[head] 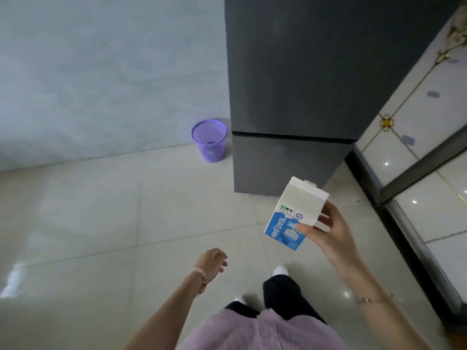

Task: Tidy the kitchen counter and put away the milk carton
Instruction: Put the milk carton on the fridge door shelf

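Note:
A white and blue milk carton (293,213) is tilted in the air in front of me, gripped by my right hand (328,231) from its right side. Its top points toward the tall dark grey fridge (303,84), which stands just ahead with both doors closed. My left hand (211,261) hangs lower, to the left, with loosely curled fingers and nothing in it. A bead bracelet sits on its wrist.
A purple mesh waste basket (209,140) stands on the pale tiled floor (101,223) against the grey wall, left of the fridge. A glossy tiled wall with a dark frame (404,178) runs along the right. My legs and feet show below.

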`<act>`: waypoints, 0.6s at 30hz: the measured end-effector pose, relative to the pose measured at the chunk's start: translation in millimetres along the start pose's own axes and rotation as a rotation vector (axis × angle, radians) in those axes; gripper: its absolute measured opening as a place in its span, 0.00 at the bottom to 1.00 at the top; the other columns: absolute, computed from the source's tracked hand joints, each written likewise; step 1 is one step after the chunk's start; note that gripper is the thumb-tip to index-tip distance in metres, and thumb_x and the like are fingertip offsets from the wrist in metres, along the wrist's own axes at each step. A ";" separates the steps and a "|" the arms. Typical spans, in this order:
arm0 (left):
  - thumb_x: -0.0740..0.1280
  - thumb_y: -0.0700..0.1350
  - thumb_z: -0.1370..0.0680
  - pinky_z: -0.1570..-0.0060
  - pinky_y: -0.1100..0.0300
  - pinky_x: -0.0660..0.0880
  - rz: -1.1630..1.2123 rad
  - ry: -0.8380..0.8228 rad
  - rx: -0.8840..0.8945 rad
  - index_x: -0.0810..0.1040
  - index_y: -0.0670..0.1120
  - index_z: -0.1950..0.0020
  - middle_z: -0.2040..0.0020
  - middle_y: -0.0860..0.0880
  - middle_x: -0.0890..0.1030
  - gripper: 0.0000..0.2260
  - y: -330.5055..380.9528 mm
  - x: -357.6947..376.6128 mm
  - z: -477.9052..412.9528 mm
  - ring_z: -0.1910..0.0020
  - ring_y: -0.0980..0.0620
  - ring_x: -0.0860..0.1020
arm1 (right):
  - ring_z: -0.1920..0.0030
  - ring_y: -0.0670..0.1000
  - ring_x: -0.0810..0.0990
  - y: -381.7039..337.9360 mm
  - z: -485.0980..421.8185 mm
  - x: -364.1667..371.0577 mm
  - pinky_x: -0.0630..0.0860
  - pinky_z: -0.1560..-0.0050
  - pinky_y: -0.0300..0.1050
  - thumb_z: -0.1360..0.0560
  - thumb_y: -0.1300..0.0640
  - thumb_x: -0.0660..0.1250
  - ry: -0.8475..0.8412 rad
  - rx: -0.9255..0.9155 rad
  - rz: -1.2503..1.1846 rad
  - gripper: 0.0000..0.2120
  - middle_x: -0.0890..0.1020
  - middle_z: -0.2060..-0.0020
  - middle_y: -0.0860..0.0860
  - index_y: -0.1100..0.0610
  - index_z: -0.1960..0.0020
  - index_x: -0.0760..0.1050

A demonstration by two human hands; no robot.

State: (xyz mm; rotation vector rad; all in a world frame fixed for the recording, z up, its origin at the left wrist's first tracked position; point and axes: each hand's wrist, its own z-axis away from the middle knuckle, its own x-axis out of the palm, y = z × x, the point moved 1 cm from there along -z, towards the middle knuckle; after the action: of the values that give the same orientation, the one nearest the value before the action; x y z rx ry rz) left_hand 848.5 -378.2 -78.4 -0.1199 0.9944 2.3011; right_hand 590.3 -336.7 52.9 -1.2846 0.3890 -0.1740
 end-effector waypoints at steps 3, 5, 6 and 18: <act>0.55 0.37 0.22 0.75 0.68 0.66 0.074 0.056 -0.100 0.73 0.44 0.56 0.64 0.50 0.76 0.09 -46.2 -29.4 1.7 0.68 0.54 0.73 | 0.44 0.44 0.78 -14.5 -20.5 36.8 0.78 0.53 0.36 0.39 0.60 0.77 -0.088 -0.016 0.035 0.27 0.80 0.46 0.47 0.49 0.43 0.73; 0.55 0.37 0.23 0.74 0.66 0.65 0.106 0.092 -0.188 0.73 0.45 0.57 0.64 0.49 0.77 0.09 -81.9 -42.8 4.2 0.69 0.53 0.73 | 0.48 0.38 0.78 -22.3 -38.5 62.1 0.75 0.60 0.27 0.41 0.56 0.74 -0.146 -0.022 0.061 0.29 0.80 0.46 0.48 0.52 0.41 0.73; 0.55 0.36 0.23 0.75 0.65 0.64 0.122 0.105 -0.243 0.73 0.44 0.58 0.64 0.48 0.76 0.09 -98.5 -47.4 6.9 0.70 0.53 0.73 | 0.51 0.35 0.78 -25.3 -48.0 74.7 0.74 0.62 0.25 0.42 0.56 0.74 -0.175 -0.025 0.069 0.29 0.80 0.46 0.48 0.54 0.41 0.73; 0.58 0.34 0.24 0.77 0.68 0.65 0.192 0.160 -0.480 0.73 0.46 0.66 0.70 0.50 0.75 0.13 -109.7 -155.9 -53.5 0.73 0.56 0.71 | 0.47 0.44 0.81 -72.9 -198.4 205.4 0.79 0.49 0.43 0.37 0.63 0.77 -0.352 -0.032 0.129 0.24 0.83 0.49 0.46 0.45 0.46 0.75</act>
State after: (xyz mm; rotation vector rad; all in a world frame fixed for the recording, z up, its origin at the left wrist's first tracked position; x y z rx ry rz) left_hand 1028.5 -436.5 -136.5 -0.4267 0.5240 2.7038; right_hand 711.5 -605.0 39.2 -1.2877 0.1712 0.1671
